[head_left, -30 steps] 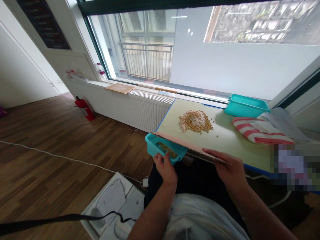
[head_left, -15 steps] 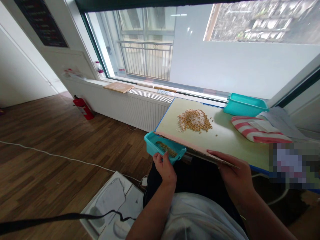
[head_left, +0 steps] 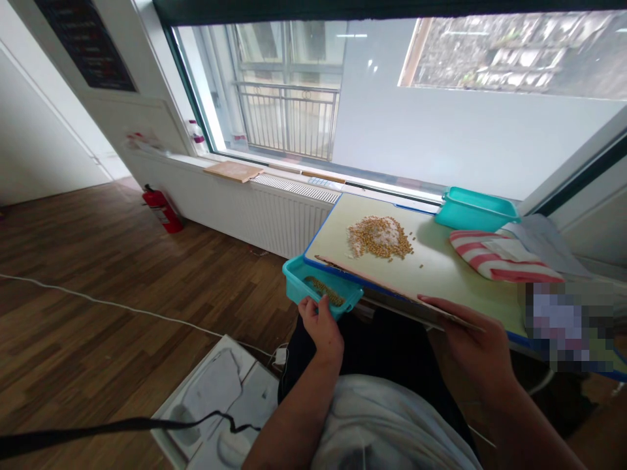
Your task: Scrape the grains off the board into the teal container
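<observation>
My left hand [head_left: 322, 324] grips the near rim of a teal plastic bin [head_left: 296, 287], held just below the table's left front corner. Small yellowish-green beans or grains [head_left: 324, 290] lie on the bin's bottom. In my right hand [head_left: 477, 343] is the end of a long thin flat strip, seemingly cardboard [head_left: 365, 275]. The strip runs along the front edge of the pale table [head_left: 435, 287], its far end near the bin. Beyond it, a heap of golden beans or grains mixed with white bits [head_left: 379, 236] rests on the tabletop.
A second teal bin [head_left: 475, 210] stands at the table's back right, with a red-and-white striped cloth [head_left: 494, 256] before it. A blurred-out patch covers the table's right end. On the left are a radiator [head_left: 289, 219], a fire extinguisher [head_left: 162, 210] and a white floor cable [head_left: 117, 307].
My right hand and the strip have shifted slightly right, uncovering more of the table's blue front edge at the left corner. The left hand and bin have barely moved.
</observation>
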A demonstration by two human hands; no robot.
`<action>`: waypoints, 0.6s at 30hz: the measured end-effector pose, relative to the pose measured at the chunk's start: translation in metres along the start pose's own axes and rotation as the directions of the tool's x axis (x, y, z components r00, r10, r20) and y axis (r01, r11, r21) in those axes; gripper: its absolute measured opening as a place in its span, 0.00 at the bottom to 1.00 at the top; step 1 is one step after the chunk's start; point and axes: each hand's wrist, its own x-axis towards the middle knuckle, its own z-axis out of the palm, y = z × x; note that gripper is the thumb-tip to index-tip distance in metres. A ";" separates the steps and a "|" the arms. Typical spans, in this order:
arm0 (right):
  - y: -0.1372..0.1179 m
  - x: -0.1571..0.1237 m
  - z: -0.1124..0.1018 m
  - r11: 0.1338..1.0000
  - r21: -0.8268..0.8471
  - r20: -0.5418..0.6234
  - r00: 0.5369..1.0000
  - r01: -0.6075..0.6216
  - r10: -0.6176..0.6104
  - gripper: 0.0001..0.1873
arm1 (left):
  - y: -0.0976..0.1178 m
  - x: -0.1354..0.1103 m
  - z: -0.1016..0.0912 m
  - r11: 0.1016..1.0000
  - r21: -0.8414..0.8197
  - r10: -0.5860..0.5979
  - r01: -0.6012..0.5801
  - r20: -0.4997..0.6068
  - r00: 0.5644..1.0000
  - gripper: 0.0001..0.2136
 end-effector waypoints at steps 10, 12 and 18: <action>-0.006 -0.001 -0.015 1.000 0.023 0.011 1.000 -0.014 0.014 0.13 | -0.004 0.000 0.002 0.999 -0.034 -0.016 0.015 -0.027 1.000 0.13; -0.006 -0.002 -0.016 0.999 0.023 -0.018 0.999 -0.041 0.041 0.13 | -0.006 0.001 0.002 0.999 -0.034 -0.020 0.019 -0.024 1.000 0.13; 0.003 -0.007 -0.022 0.996 0.049 -0.005 0.998 -0.068 0.068 0.12 | -0.009 0.001 0.001 1.000 -0.024 -0.016 0.016 0.000 1.000 0.13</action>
